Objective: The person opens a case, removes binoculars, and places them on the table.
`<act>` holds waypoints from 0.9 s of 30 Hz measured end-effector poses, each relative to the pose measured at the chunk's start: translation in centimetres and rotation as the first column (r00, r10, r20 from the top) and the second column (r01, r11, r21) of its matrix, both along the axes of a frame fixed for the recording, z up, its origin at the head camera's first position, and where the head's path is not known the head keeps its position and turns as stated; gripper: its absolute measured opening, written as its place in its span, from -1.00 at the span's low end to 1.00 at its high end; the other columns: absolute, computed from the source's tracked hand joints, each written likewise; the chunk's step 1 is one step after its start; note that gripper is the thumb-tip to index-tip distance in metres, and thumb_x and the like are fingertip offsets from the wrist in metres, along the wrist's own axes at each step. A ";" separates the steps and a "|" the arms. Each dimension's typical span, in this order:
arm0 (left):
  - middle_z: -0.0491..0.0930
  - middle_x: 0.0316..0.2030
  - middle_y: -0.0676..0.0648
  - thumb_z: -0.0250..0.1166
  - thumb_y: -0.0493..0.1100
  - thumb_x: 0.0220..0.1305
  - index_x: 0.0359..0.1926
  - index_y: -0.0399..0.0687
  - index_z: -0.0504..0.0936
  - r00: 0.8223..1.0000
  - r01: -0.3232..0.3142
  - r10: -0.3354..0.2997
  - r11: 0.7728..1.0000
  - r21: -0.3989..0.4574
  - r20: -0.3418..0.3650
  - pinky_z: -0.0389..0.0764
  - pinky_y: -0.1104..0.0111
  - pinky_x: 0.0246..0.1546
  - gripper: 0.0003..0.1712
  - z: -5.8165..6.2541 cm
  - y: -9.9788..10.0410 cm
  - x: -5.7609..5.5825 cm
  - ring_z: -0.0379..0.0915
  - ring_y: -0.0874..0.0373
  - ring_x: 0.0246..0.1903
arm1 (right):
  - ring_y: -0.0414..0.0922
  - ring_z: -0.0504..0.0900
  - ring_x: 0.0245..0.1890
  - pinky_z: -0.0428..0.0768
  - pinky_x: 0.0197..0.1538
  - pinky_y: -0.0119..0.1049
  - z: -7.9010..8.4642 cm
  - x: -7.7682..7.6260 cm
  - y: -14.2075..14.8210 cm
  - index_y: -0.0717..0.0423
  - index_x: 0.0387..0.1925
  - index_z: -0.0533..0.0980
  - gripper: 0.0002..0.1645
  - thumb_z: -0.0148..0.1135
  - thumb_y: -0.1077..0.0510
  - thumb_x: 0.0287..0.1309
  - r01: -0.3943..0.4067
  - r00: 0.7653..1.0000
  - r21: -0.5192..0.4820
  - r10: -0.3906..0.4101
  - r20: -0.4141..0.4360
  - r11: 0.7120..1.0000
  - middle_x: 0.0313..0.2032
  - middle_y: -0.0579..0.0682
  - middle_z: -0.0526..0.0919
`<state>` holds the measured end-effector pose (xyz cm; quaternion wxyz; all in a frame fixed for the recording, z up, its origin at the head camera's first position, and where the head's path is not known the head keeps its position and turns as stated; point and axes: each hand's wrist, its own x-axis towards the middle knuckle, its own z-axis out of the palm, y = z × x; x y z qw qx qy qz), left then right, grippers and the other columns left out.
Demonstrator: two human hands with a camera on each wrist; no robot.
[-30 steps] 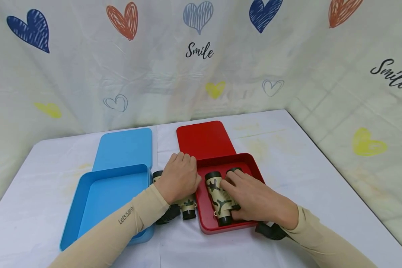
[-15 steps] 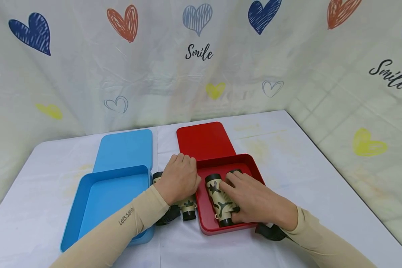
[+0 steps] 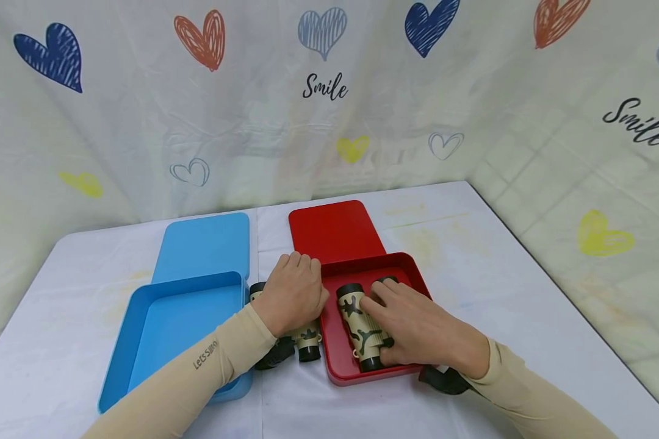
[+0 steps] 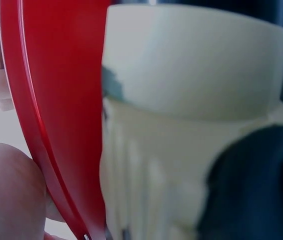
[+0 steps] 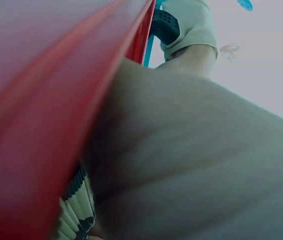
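Camouflage binoculars [image 3: 361, 326] lie in the red box [image 3: 345, 379]. My right hand [image 3: 425, 323] reaches over the box's right side and grips their right barrel, partly covering it. At the box's left wall, my left hand [image 3: 295, 291] has its fingers curled over the rim. Beneath the left wrist, a second pair of camouflage binoculars [image 3: 309, 350] rests between the two boxes, mostly covered by the hand. One of its barrels [image 4: 191, 65] fills the left wrist view beside the red wall [image 4: 66, 100]. In the right wrist view, a ribbed barrel [image 5: 79, 207] shows below the wall.
On the left stands a light blue box [image 3: 181, 329] with a bare floor. Its blue lid [image 3: 203, 244] lies behind it, and a red lid [image 3: 335, 228] lies behind the red box. A white cloth [image 3: 505, 292] covers the table, with a heart-patterned curtain [image 3: 252, 122] behind.
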<state>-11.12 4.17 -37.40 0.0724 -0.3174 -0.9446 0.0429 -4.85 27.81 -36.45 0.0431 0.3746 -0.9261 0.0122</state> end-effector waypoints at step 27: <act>0.46 -0.49 -0.09 0.28 0.05 0.34 -0.34 -0.10 0.45 0.998 0.017 -0.016 1.000 0.007 -0.053 0.36 0.31 -0.28 -0.66 0.0 0.1 0.2 0.35 0.10 -0.40 | -0.24 0.34 -0.27 0.41 -0.25 -0.39 1.2 0.3 0.6 -0.02 -0.10 0.45 -0.32 0.65 -0.05 -0.25 0.012 1.000 -0.027 -0.012 -0.019 1.000 -0.28 -0.12 0.44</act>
